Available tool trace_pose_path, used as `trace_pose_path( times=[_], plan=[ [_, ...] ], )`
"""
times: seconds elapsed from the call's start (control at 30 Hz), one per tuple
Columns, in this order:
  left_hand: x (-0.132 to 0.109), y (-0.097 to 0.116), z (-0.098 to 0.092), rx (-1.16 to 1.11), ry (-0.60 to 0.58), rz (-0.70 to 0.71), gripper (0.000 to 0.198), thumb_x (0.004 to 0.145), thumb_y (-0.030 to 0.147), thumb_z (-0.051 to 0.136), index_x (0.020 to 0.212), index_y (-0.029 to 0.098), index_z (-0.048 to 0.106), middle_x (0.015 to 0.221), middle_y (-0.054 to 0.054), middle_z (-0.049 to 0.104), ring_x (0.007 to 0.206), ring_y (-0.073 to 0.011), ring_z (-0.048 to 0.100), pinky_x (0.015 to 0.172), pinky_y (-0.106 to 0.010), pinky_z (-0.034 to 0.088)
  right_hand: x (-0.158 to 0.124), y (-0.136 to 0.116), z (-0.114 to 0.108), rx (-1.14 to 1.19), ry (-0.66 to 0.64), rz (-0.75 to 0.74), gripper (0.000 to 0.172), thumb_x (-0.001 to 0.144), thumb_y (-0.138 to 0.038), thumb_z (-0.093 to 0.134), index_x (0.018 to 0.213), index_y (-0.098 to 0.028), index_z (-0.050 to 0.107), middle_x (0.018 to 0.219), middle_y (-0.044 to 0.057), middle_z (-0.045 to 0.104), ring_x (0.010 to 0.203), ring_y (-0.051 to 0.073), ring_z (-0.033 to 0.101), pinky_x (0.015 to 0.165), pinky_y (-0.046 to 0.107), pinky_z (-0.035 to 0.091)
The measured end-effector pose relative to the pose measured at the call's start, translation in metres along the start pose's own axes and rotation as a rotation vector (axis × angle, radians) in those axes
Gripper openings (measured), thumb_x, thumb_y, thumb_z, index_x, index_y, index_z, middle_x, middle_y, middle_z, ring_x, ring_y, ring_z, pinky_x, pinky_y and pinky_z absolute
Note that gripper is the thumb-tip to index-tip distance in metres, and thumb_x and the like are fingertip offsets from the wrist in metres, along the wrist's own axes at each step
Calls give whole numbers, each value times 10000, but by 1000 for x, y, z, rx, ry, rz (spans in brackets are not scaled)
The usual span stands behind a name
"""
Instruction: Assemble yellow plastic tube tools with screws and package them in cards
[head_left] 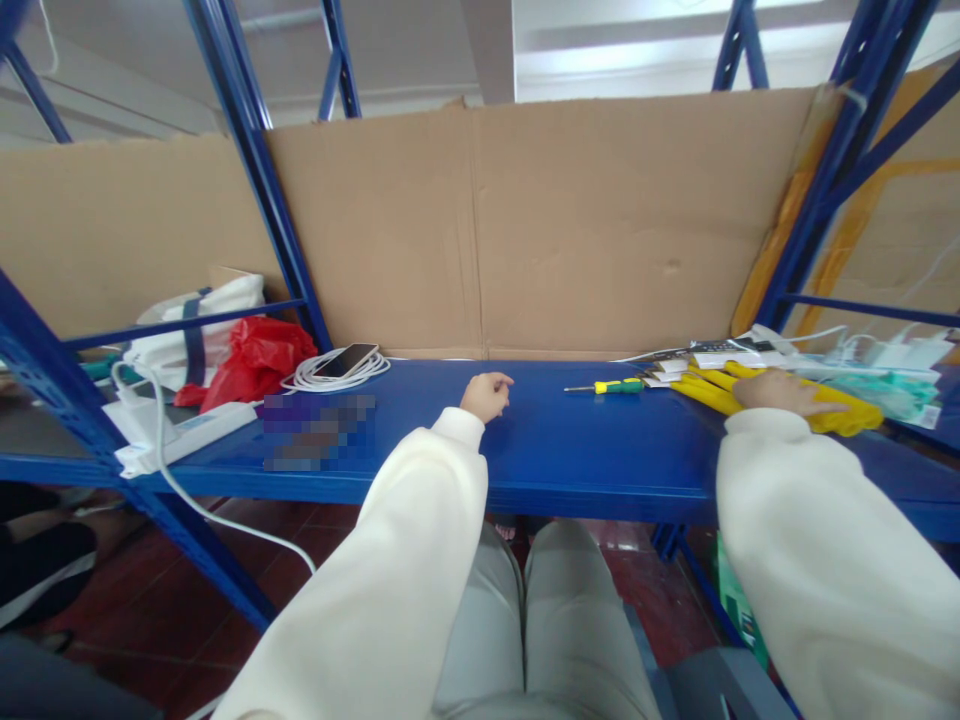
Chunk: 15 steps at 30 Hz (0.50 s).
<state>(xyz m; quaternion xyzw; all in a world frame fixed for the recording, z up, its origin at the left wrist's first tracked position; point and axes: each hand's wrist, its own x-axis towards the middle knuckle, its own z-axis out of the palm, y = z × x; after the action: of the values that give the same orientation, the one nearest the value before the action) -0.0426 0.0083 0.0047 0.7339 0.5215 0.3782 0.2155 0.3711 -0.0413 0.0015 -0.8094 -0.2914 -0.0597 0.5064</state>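
Yellow bundle (pixel 862 416) lies beneath the right fingers (pixel 827 407), whose grip I cannot tell; left fingers (pixel 501 380) curl loosely, parted.

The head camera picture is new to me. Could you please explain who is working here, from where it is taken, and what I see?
There is no machine: these are a person's two bare hands, seen from a camera worn on the head, looking forward and down. Before the person is a blue shelf. The left hand is loosely curled, with nothing visible in it. The right hand is on a yellow bundle, perhaps a glove; whether it grips is unclear. Between the hands lies a yellow-green screwdriver. To the left are a phone on a coiled white cable and a red plastic bag.
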Motion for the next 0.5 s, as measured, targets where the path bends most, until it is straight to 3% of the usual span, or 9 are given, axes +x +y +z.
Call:
trace_pose_path(
  times=[0.17, 0.33, 0.5],
  plan=[
    [-2, 3, -1, 13, -14, -5, 327, 881, 50, 500, 1072, 124, 754, 628, 6, 686, 428, -71, 585, 484, -152, 479, -6, -9, -5, -250, -10, 81, 626, 750, -450, 521, 1312, -178, 574, 1421, 316, 476, 1420, 521, 289, 1031, 732, 302],
    [-1, 1, -1, 23, -23, -5, 332, 886, 59, 498, 1081, 133, 756, 650, 1, 697, 454, -88, 604, 526, -183, 514, -9, -13, -8, -339, -50, 17, 579, 774, -411, 564, 1309, -189, 567, 1416, 301, 490, 1400, 525, 317, 1003, 745, 332],
    [2, -1, 2, 56, 106, 93, 254, 850, 73, 572, 977, 153, 776, 803, -53, 747, 696, -157, 700, 787, -266, 578, -14, -16, -13, -267, 49, -100, 422, 808, -349, 575, 1176, -156, 647, 1365, 323, 525, 1320, 526, 398, 940, 696, 372]
  ],
)
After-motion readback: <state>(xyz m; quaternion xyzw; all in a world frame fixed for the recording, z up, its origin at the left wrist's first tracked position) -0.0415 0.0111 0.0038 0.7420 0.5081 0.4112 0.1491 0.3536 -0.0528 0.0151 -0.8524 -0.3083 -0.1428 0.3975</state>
